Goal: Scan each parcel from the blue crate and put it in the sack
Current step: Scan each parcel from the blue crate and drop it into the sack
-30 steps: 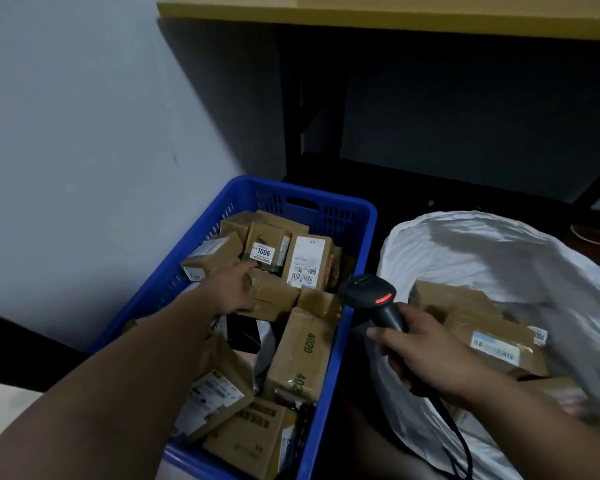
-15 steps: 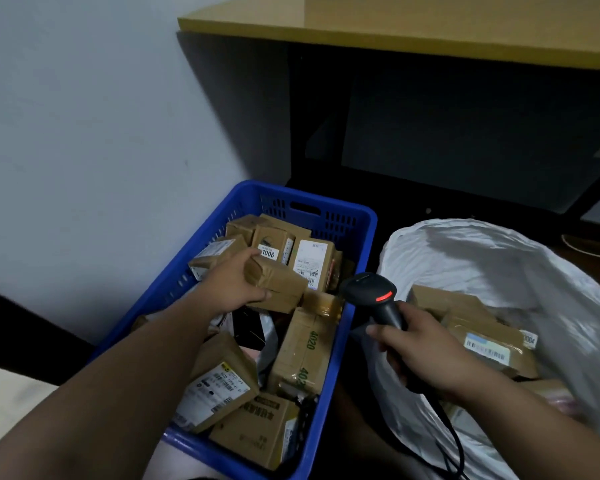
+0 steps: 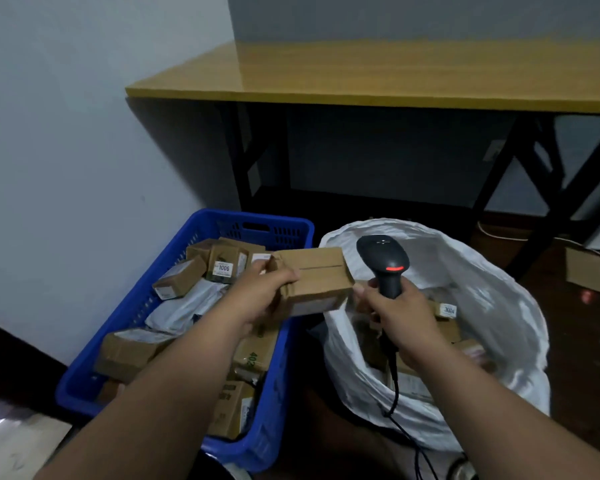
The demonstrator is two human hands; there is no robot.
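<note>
Above the right rim of the blue crate [image 3: 281,233], my left hand [image 3: 257,296] grips a brown parcel [image 3: 314,280], fingers wrapped over its near-left corner, lifted clear of the pile. A second ago that hand was down among the boxes at the crate's far end; now the parcel is up and carried toward the sack side, so the pick is done and the scan comes next. Just right of the crate, my right hand [image 3: 394,311] is closed round the handle of the black scanner [image 3: 383,263], red light showing, head raised level with the parcel's right end, nearly touching it. It has come up from lower beside the crate. A pale label shows on the parcel's near face, blurred; I judge the scanner needs to tip toward it, or the parcel to turn. Right of the crate stands the white sack [image 3: 492,299], mouth open, several boxes already inside. Plenty remain in the crate: boxes, a grey mailer [image 3: 187,306], one tagged 1006. Beyond the crate, a yellow-topped table [image 3: 395,74] against the wall.
</note>
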